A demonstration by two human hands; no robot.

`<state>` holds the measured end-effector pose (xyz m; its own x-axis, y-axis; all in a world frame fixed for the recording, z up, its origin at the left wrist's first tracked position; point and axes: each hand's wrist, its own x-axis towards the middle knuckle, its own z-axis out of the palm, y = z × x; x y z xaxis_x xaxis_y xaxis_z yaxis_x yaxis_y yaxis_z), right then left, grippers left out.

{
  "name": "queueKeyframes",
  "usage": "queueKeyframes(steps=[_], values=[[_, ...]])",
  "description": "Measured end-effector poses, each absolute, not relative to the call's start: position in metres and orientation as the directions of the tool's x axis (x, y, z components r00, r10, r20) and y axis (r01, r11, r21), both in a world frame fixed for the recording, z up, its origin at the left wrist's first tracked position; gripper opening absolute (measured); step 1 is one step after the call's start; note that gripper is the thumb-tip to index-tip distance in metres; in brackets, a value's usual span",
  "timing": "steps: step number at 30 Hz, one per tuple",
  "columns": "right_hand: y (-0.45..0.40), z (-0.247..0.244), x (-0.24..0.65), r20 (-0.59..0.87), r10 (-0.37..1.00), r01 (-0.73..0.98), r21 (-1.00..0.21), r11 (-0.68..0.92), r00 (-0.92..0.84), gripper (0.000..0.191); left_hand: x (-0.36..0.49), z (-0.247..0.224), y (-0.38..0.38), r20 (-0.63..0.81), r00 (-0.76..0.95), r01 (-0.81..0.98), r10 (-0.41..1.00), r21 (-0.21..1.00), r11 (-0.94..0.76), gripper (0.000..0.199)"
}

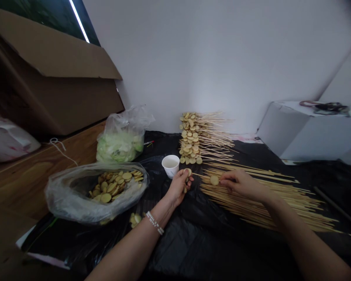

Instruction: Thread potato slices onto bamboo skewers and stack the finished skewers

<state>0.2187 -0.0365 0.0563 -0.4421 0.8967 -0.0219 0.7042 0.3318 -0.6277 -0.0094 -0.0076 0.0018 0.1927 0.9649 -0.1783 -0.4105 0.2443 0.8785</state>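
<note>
My left hand (pixel 178 188) is closed around several pale yellow slices that look like potato, with one slice (pixel 188 172) upright at its fingertips. A thin wooden skewer (pixel 196 175) runs from that slice toward my right hand (pixel 239 184), whose fingers pinch it. Another round slice (pixel 214 180) sits along the skewer, just left of my right fingertips. Under and beyond that hand lies a broad pile of bare wooden skewers (pixel 295 205). Finished-looking skewers with slices at their left ends form a stack (pixel 190 136) near the wall.
An open plastic bag (pixel 76 207) of slices lies at left, with a few loose slices (pixel 135 219) nearby. A white paper cup (pixel 170 166) stands beside my left hand. Behind are a bag of pale green vegetable (pixel 119 144), a cardboard box (pixel 58 86) and a white box (pixel 307 128).
</note>
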Motion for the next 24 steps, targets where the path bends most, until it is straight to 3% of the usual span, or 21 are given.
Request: queueKeyframes(steps=[7,17,24], values=[[-0.036,0.054,0.219,-0.034,0.89,0.68,-0.658,0.323,-0.455,0.03,-0.007,0.003,-0.01,-0.151,0.191,-0.374,0.97,0.902,0.214,0.034],[-0.037,0.058,0.218,-0.006,0.884,0.704,-0.607,0.368,-0.467,0.033,-0.004,0.001,-0.009,-0.122,0.128,-0.334,0.984,0.929,0.159,0.032],[-0.036,0.064,0.247,-0.077,0.883,0.701,-0.642,0.312,-0.464,0.029,-0.005,0.002,-0.01,-0.144,0.079,-0.383,0.986,0.909,0.164,0.034]])
